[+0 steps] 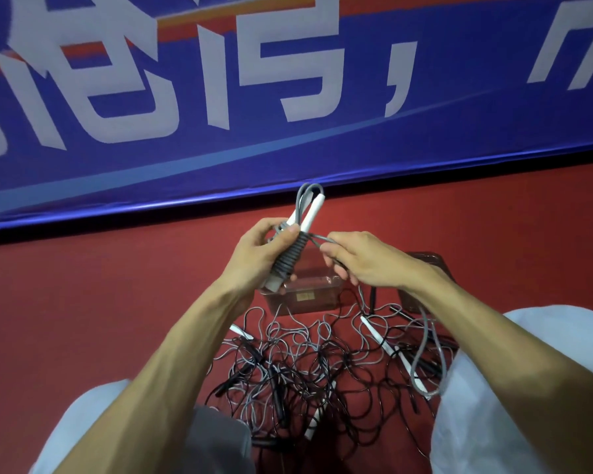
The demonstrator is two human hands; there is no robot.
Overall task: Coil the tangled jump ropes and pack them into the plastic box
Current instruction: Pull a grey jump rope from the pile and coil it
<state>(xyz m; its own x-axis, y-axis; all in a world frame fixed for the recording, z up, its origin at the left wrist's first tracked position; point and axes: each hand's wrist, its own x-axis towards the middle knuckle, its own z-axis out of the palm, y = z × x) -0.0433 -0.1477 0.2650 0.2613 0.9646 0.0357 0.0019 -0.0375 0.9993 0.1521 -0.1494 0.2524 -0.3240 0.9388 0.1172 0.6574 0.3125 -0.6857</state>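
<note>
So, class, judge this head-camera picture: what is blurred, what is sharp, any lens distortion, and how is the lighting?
Head view: banner lettering is smeared, worst upper left; left hand, right hand and wound rope are fairly sharp; forearms swell toward the lower corners, a wide-angle effect; light is even, no hard shadows.

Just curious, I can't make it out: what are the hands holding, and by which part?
The left hand grips a grey jump rope round its wound middle; the right hand pinches its free strand.

Sports hall: red floor (83, 302), blue banner (322, 155).
</note>
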